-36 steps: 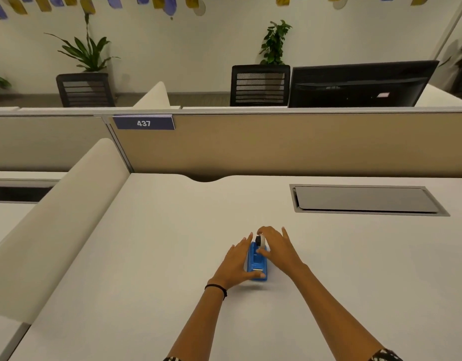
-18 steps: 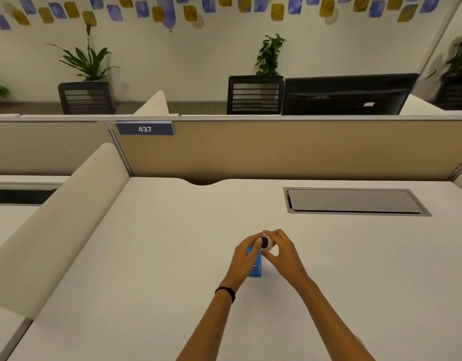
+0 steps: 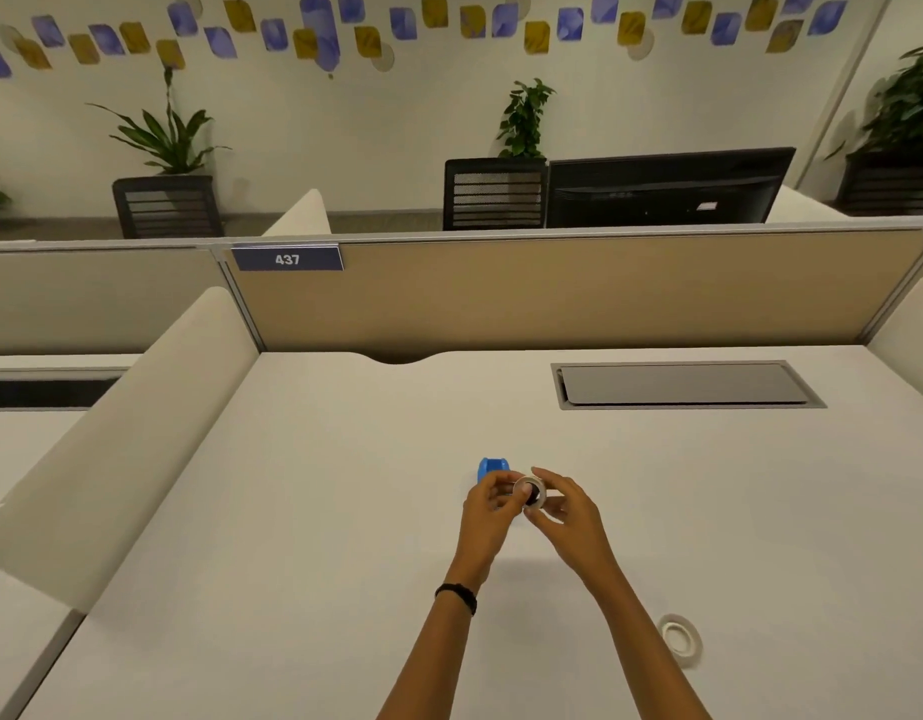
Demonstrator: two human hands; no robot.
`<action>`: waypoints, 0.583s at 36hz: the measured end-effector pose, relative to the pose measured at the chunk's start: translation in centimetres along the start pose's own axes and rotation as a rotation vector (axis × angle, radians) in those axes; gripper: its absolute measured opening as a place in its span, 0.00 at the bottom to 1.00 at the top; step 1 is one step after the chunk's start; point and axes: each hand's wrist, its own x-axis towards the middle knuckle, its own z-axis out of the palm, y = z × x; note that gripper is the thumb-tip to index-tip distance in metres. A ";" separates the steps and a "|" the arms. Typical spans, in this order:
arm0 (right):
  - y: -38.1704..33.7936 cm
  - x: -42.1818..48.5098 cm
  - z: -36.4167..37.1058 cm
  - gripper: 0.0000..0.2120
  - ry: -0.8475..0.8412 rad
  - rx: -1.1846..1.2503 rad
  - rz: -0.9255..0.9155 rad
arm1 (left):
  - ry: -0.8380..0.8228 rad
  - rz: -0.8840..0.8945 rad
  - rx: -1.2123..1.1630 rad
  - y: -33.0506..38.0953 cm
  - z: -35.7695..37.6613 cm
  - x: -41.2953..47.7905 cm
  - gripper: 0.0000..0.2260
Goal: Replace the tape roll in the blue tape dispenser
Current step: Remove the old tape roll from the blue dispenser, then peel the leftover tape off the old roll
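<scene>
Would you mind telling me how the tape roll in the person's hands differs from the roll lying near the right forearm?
The held white tape roll with a dark core is gripped above the desk, tilted; the loose white tape roll lies flat, untouched. The held one's centre looks dark, the loose one's pale. Both are small white rings.

Blue tape dispenser (image 3: 493, 468): only top far end visible beyond left hand (image 3: 488, 506); rest of body hidden behind that hand. Small tape roll (image 3: 533, 493) just right of dispenser, pinched between both hands; near rim covered by left thumb and by right hand (image 3: 568, 511) fingers; dark core visible, detail too small to resolve. Contact between roll and dispenser: cannot tell. Both forearms cut off at bottom edge. Spare tape roll (image 3: 680, 639), well right of and nearer than dispenser, pale against desk (image 3: 293, 511); outline soft, thickness unclear.
</scene>
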 end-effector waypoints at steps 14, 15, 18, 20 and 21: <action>0.1 -3.7 -0.1 0.11 0.022 0.024 0.109 | 0.022 -0.026 -0.125 -0.5 -0.3 -4.9 0.04; 0.1 -4.0 -0.1 0.11 0.023 0.020 0.118 | 0.026 -0.028 -0.126 -0.7 -0.3 -5.2 0.04; 0.2 -4.7 0.1 0.11 0.016 0.012 0.143 | 0.052 -0.040 -0.115 -1.1 -0.3 -5.9 0.06; 0.3 -5.1 0.2 0.11 0.010 0.003 0.156 | 0.067 -0.044 -0.107 -1.4 -0.2 -6.4 0.06; 0.3 -5.3 0.3 0.11 0.010 -0.003 0.161 | 0.075 -0.043 -0.102 -1.5 -0.1 -6.6 0.06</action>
